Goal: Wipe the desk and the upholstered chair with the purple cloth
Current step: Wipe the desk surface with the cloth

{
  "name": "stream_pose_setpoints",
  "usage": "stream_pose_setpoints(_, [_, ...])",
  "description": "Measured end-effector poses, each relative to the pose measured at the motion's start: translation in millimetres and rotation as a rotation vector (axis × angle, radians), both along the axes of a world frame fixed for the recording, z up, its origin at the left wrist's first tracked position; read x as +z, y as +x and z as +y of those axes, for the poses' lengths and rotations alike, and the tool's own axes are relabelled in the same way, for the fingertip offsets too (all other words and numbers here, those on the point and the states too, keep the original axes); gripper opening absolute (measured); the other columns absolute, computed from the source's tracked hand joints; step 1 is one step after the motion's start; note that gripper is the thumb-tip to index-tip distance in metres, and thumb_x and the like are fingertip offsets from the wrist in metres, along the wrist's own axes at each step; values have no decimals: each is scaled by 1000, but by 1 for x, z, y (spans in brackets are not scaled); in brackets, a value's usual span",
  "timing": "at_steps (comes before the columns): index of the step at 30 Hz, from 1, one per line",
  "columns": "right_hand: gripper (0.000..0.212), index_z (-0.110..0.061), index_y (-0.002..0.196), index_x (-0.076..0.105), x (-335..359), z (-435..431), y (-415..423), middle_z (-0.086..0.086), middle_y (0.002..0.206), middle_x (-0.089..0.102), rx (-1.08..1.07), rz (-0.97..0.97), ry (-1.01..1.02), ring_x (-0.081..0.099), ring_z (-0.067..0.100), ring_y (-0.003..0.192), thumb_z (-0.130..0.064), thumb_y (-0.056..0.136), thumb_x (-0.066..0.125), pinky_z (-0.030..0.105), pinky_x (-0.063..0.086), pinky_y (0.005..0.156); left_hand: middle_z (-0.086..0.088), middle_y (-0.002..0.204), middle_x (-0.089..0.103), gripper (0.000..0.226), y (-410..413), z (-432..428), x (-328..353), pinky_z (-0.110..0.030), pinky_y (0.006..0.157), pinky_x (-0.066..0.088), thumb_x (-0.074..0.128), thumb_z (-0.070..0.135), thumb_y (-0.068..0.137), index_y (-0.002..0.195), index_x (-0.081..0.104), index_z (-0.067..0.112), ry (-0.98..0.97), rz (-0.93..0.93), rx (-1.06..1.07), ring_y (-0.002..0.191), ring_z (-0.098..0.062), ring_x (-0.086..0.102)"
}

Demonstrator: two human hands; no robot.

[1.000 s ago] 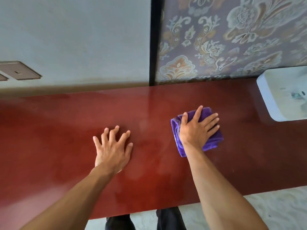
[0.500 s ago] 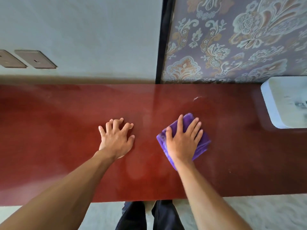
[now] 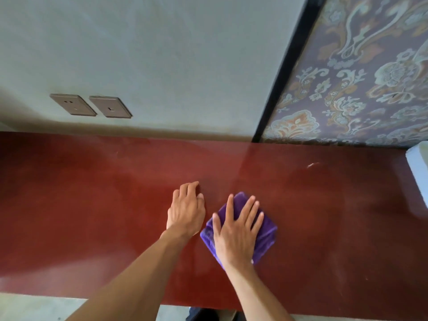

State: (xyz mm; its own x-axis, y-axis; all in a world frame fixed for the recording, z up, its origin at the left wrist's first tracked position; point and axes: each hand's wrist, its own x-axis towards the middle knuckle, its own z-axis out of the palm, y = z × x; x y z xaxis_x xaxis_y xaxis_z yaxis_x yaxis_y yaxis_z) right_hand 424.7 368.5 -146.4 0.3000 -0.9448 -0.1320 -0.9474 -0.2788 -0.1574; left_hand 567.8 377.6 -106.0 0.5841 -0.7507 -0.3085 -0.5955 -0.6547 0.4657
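Note:
A glossy dark red desk (image 3: 92, 205) runs along the wall across the whole view. The folded purple cloth (image 3: 266, 235) lies flat on it near the middle. My right hand (image 3: 236, 230) presses down on the cloth, palm flat and fingers spread. My left hand (image 3: 186, 210) rests on the bare desk just to the left of the cloth, with its fingers curled in. The upholstered chair is out of view.
A white object (image 3: 419, 170) sits on the desk at the far right edge. Two brown wall sockets (image 3: 92, 106) are above the desk at the left. Patterned wallpaper (image 3: 359, 89) covers the wall at the right. The floor shows below the desk's front edge.
My right hand has slid the cloth to the left, close to my left hand. My left hand's fingers have curled in. The view has shifted left, so the white object is mostly cut off.

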Motion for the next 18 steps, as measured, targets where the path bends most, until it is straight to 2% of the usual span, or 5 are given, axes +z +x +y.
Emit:
stream_pose_setpoints(3, [72, -21, 161, 32, 0, -47, 43, 35, 164, 18, -22, -32, -9, 16, 48, 154, -60, 100, 38, 61, 11, 124, 9, 143, 44, 41, 9, 2, -5, -39, 86, 47, 33, 36, 102, 137, 49, 23, -8, -20, 68, 121, -23, 43])
stream_pose_setpoints(6, [74, -20, 161, 30, -2, -91, 85, 36, 163, 16, -34, -57, -13, 13, 49, 154, -61, 100, 37, 62, 8, 124, 2, 135, 48, 38, 13, -5, -8, -42, 88, 50, 31, 29, 103, 129, 55, 18, 51, -97, -3, 113, -28, 47])
stream_pose_setpoints(11, [75, -25, 163, 24, -5, -148, 124, 31, 167, 10, 139, -56, -3, 6, 45, 156, -66, 100, 29, 60, 4, 125, -4, 129, 49, 31, 5, -10, -7, -39, 83, 48, 36, 25, 103, 124, 56, 12, 110, -201, -84, 105, -32, 48])
stream_pose_setpoints(14, [72, -28, 161, 27, -6, -160, 116, 26, 168, 12, 266, -77, -24, 8, 41, 157, -64, 99, 32, 58, 5, 126, -2, 125, 46, 31, 6, -11, -6, -38, 70, 49, 37, 33, 102, 119, 54, 13, 138, -223, -49, 106, -28, 46])
stream_pose_setpoints(18, [74, -35, 160, 28, -3, -181, 68, 18, 171, 13, 376, -20, -27, 9, 36, 158, -64, 93, 20, 58, 5, 126, -1, 120, 44, 48, 0, -13, -9, -38, 68, 47, 42, 56, 96, 118, 52, 14, 209, -282, -57, 106, -27, 43])
